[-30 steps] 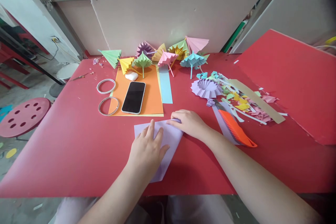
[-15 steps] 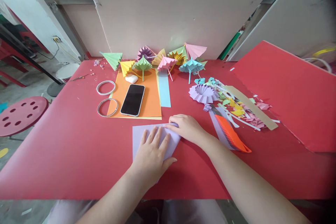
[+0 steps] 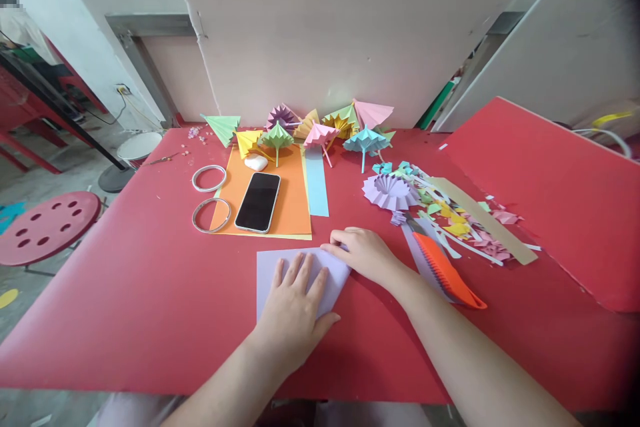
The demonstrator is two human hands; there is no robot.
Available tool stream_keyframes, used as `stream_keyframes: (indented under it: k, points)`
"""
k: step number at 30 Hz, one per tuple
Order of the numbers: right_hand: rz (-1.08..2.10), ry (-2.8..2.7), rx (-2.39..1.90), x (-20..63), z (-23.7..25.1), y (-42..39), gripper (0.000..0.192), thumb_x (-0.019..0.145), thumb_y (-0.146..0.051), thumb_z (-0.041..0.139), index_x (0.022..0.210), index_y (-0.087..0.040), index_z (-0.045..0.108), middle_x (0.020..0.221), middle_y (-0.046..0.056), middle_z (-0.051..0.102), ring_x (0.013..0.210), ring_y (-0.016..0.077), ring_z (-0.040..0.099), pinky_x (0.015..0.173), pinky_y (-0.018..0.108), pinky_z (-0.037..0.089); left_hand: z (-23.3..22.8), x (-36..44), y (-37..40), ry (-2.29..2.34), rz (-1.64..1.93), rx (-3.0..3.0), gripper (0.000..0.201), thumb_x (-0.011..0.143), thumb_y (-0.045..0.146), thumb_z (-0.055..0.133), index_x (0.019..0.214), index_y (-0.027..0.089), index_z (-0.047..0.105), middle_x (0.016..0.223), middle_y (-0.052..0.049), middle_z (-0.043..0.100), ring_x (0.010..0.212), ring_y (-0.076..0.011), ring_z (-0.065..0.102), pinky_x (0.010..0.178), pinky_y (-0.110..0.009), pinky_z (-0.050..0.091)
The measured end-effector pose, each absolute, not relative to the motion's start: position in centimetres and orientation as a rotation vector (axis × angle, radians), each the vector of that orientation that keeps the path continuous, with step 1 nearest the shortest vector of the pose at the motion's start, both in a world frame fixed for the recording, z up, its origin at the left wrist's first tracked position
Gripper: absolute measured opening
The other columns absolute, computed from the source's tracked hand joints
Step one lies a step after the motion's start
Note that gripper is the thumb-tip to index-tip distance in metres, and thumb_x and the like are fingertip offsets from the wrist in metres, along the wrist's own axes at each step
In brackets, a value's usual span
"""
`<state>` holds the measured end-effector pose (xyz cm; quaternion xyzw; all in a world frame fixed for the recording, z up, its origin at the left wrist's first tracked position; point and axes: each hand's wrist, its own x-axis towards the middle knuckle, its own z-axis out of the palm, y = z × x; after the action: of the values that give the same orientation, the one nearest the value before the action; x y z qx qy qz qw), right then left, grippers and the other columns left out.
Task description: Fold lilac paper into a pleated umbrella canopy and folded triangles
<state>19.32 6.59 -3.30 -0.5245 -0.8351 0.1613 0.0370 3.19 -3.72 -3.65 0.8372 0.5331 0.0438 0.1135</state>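
A sheet of lavender paper lies before me on the red table, its right side folded over into a slant. Across it my left hand rests flat with fingers spread, covering its middle and lower part. My right hand is closed at the paper's upper right corner, its curled fingers gripping the folded edge; the fingertips are partly hidden. Just beyond the right forearm are an orange-handled cutter-like tool, with its exact kind unclear, and a pleated lavender paper ring.
Paper umbrellas in several colours line the back. A phone and a white case lie on orange paper, beside two tape rings. Paper scraps and a red board are at right. A stool stands left.
The whole view has shifted, with the table contents sitting slightly lower in the picture. Both hands keep nearly the same place on the lavender paper.
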Motion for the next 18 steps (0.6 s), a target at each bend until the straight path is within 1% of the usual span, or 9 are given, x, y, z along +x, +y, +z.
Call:
stream_keyframes:
  k: [18]
  points:
    - [0.542, -2.555, -1.578, 19.33, -3.21, 6.55, 0.029, 0.086, -0.038, 0.046, 0.062, -0.021, 0.049, 0.062, -0.001, 0.059, 0.062, 0.0145, 0.053, 0.054, 0.024, 0.028, -3.74, 3.31, -3.62, 1.582, 0.122, 2.476, 0.057, 0.087, 0.050, 0.045, 0.131, 0.015, 0.044, 0.139, -0.017, 0.041, 0.129, -0.0353, 0.035, 0.100, -0.058, 0.034]
